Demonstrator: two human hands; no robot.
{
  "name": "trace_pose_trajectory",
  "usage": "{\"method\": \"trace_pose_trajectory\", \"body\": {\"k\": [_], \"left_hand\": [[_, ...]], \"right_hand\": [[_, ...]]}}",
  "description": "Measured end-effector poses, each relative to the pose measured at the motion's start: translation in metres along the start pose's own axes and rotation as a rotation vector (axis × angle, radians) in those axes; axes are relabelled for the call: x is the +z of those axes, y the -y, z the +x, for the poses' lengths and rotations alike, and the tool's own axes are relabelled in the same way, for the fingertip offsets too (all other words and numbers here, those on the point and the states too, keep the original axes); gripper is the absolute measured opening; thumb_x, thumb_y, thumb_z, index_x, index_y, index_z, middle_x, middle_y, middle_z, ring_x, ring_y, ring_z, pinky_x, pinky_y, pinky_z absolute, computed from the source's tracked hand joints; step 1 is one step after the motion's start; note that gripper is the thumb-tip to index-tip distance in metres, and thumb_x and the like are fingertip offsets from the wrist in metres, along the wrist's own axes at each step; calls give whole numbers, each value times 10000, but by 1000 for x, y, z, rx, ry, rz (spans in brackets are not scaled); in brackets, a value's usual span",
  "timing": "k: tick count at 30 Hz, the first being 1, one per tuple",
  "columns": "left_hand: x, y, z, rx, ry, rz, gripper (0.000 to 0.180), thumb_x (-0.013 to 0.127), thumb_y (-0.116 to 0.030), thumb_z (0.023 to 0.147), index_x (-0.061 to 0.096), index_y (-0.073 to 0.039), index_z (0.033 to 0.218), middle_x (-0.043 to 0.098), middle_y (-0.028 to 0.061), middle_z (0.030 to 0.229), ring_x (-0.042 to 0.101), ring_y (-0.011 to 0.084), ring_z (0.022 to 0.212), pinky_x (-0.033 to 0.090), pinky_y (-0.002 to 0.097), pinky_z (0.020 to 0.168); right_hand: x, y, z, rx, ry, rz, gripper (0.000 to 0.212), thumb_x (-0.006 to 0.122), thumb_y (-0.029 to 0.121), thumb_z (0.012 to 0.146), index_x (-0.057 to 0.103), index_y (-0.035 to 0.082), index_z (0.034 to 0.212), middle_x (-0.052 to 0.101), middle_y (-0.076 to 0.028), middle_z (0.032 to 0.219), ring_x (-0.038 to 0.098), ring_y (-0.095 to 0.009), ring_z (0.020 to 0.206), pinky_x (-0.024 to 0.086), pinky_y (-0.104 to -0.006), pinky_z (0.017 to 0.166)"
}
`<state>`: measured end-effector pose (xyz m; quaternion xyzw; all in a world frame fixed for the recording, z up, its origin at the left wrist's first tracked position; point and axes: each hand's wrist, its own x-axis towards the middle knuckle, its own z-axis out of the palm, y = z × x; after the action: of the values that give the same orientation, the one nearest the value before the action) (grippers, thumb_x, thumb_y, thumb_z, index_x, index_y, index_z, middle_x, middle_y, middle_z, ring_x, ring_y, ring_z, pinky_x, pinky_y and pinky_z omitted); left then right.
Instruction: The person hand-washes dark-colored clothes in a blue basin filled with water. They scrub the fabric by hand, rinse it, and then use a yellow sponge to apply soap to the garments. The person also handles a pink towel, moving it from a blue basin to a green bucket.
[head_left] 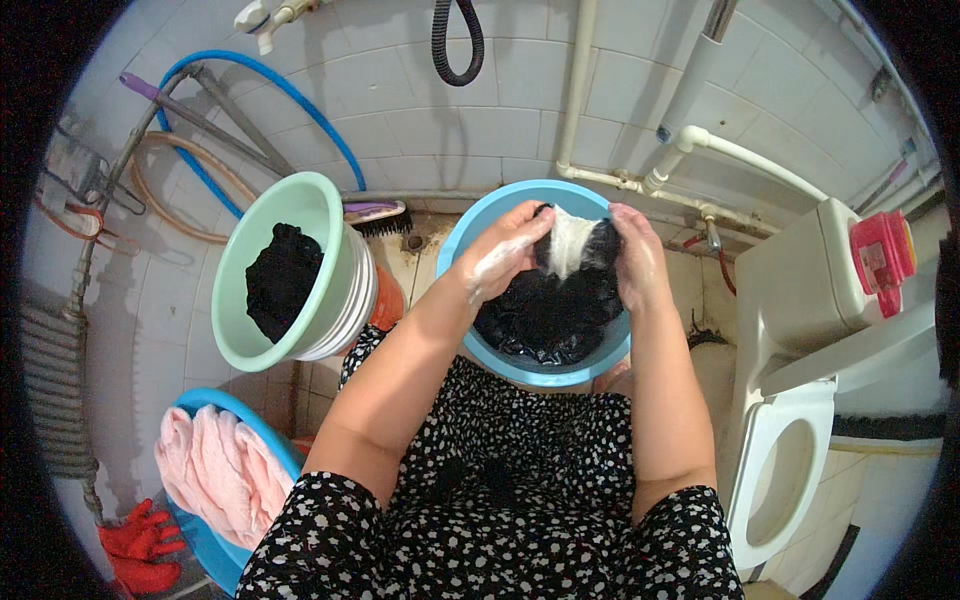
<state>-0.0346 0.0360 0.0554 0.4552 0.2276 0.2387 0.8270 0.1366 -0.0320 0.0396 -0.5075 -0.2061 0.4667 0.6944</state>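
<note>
Above a round blue basin [545, 379], my left hand [503, 252] and my right hand [641, 258] grip a black cloth with a white middle part [571, 242], stretched between them. I cannot tell whether that white is fabric or lather. Whitish suds streak the left hand and wrist, and some show on the right fingers. The fingers of both hands close on the cloth's two sides. Below them, wet black laundry [545, 325] fills the basin, glistening at its near side. Whether the held cloth joins this laundry is unclear.
Left stands a light green basin [235, 310] with black fabric [285, 280], atop a white bucket [345, 300]. A blue tub [222, 570] with a pink towel [218, 465] and red gloves [140, 540] lie lower left. A brush [380, 217] rests by the wall. A toilet [785, 470] stands right.
</note>
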Motion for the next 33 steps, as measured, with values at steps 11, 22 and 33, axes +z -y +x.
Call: {"method": "trace_pose_trajectory", "body": {"k": [11,22,33], "left_hand": [[-11,4,6,176,-149,-349,186,433,-239,942,502,-88,1027,584,20,939,579,135,858,486,297,772],[-3,-8,-5,238,-207,-216,247,479,-270,923,522,-55,1037,581,27,946,553,122,882,449,278,799],[-6,-9,-4,279,-357,62,283,502,-270,917,549,-11,1019,586,43,920,532,100,834,430,252,767]], "right_hand": [[31,-18,-37,221,398,-165,301,538,313,888,569,48,1028,582,-4,944,490,-123,903,354,-257,846],[37,3,-39,213,395,239,239,551,194,876,526,59,1072,573,-21,1011,524,-136,967,392,-251,840],[36,3,-32,215,290,156,193,428,164,932,467,26,1061,546,-82,1044,517,-178,983,381,-313,905]]}}
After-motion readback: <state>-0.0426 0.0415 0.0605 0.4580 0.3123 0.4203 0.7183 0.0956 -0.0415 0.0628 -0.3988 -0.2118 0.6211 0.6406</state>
